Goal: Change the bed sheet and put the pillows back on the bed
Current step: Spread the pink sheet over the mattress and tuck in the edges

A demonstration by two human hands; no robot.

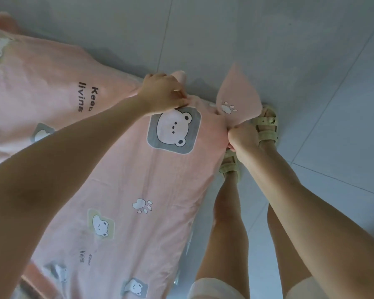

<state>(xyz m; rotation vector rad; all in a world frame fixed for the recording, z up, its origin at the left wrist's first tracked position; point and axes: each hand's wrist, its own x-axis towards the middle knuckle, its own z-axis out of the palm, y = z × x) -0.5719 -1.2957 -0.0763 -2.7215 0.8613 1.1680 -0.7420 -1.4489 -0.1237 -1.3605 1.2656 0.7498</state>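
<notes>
A pink bed sheet [125, 169] printed with bear faces, paw prints and the words "Keep living" covers the bed across the left and middle of the head view. My left hand [164, 93] pinches the sheet at the bed's corner, near its far edge. My right hand [242, 137] grips a bunched fold of the same sheet at the corner's side. Above that fist a pointed flap of sheet [238, 98] sticks up over the floor. No pillows are in view.
Grey tiled floor [289, 50] lies beyond and to the right of the bed. My legs and feet in beige strapped sandals [268, 126] stand close against the bed's right side, right under the gripped corner.
</notes>
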